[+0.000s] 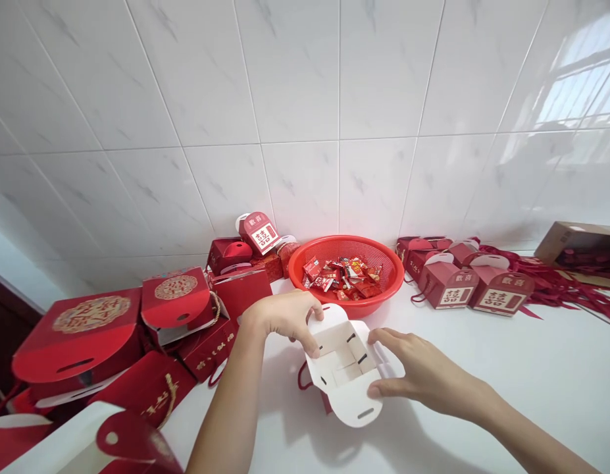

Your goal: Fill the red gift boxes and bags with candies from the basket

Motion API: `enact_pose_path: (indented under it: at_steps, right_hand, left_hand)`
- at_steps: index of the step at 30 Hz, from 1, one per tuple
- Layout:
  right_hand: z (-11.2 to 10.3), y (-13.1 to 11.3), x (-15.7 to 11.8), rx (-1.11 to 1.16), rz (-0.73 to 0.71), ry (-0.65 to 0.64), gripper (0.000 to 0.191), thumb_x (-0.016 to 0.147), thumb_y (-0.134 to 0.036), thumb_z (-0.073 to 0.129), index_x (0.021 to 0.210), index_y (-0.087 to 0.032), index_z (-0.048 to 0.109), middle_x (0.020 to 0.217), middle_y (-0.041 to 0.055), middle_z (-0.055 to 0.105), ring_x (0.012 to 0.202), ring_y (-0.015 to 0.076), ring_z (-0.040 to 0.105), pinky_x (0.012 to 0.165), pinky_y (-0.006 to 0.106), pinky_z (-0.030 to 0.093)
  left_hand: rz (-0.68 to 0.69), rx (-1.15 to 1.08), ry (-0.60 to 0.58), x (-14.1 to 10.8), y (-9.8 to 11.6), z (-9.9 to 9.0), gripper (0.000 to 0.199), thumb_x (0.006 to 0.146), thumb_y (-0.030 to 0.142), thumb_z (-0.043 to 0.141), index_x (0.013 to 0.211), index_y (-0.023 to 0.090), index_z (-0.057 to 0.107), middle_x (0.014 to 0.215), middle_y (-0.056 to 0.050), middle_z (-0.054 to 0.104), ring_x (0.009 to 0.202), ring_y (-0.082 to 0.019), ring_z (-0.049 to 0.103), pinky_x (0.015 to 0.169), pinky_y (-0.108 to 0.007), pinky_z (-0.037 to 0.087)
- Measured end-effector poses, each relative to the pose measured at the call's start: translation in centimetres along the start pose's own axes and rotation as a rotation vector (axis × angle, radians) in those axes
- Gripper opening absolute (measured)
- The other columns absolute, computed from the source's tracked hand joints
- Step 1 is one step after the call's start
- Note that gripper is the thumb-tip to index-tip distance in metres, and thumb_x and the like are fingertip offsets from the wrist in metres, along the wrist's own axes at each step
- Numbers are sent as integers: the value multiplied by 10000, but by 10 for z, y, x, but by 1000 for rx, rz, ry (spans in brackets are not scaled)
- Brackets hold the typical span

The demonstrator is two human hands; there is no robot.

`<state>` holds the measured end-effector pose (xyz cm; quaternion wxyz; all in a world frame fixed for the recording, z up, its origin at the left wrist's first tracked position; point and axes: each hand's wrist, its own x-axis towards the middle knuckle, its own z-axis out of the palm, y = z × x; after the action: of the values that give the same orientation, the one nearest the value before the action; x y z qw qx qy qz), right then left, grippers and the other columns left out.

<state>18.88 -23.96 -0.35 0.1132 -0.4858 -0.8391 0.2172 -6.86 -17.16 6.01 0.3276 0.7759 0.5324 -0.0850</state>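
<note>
An unfolded-top gift box point(356, 403), white inside and red outside, stands on the white table with its flaps spread outward. Its bottom shows bare, and dark cord ends poke through slots in its walls. My left hand point(286, 316) grips the left side, thumb over the inner edge and fingers around the back flap. On the right, my right hand point(408, 364) pinches the side and front flaps between thumb and fingers. A red cord handle point(303, 375) hangs at the box's left. Just behind stands a red plastic basket point(394, 276) with wrapped candies point(347, 273).
Large red gift boxes point(82, 322) are piled at left. A small closed box point(259, 234) tops another stack by the tiled wall. Several small boxes point(450, 286) stand at right, beside red ribbons point(551, 280) and a cardboard box point(576, 240).
</note>
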Motion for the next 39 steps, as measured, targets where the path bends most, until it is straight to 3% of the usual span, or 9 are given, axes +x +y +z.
enact_pose_path:
  at_steps: [5,9,11,17,21,29,34,37,39]
  right_hand:
    - [1,0,4,12,84,-64,499,784,-511,731,1180,-249,578,1095,78,694,932,281,649,752,336,471]
    - [5,0,4,10,102,-77,539,844,-509,666,1290,-249,510,1157,100,688,971,293,662,783,356,483]
    - [7,1,5,-20,103,-37,548,864,-507,644,1322,-248,491,1222,117,669,988,305,668,790,376,490]
    - [1,10,4,-123,121,57,572,805,-556,698,1256,-229,567,1321,148,612,959,323,676,801,428,506]
    - [-6,17,-1,-65,63,75,604,797,-578,693,1286,-246,570,1271,128,636,966,297,667,784,393,517]
    - [-28,24,7,48,-73,208,584,867,-612,598,1339,-270,568,1263,114,651,981,273,664,801,395,533]
    - [-37,39,45,158,-88,388,314,900,-458,578,1027,-196,694,1069,99,724,882,232,677,803,377,532]
    - [-38,51,84,217,-43,476,176,871,-319,589,900,-180,693,998,82,738,811,201,672,772,341,523]
    - [-39,58,111,264,-15,503,119,845,-251,598,835,-171,686,930,67,740,806,190,668,778,318,516]
  left_hand:
    - [-24,-198,-86,9,-9,-2,773,446,394,876,1149,159,654,1266,-128,639,877,-253,706,605,-282,579]
    - [-22,-207,-239,19,-14,-2,589,485,408,878,1002,170,725,1043,-88,733,898,-265,707,651,-287,586]
    - [3,-218,-238,22,-16,-2,570,510,416,868,1003,170,721,1013,-80,739,915,-264,702,652,-283,577]
    - [86,-13,26,12,-6,-3,623,536,514,838,1035,189,654,1031,-67,716,947,-254,685,731,-283,523]
    - [116,1,91,4,-1,-3,541,604,563,790,971,200,630,1007,-59,704,973,-256,667,754,-286,494]
    - [126,-95,163,-1,-10,-10,472,683,518,756,1004,193,636,1057,-64,712,995,-244,662,816,-296,509]
    - [245,-147,381,0,-9,-9,390,813,469,645,1093,198,648,1198,-67,695,1092,-239,641,924,-312,503]
    - [276,-178,506,20,-14,-11,341,850,427,594,1079,186,669,1196,-76,709,1113,-235,636,968,-318,494]
    - [260,-166,500,42,-17,-16,346,851,416,578,1074,175,686,1179,-82,723,1104,-231,641,979,-311,490]
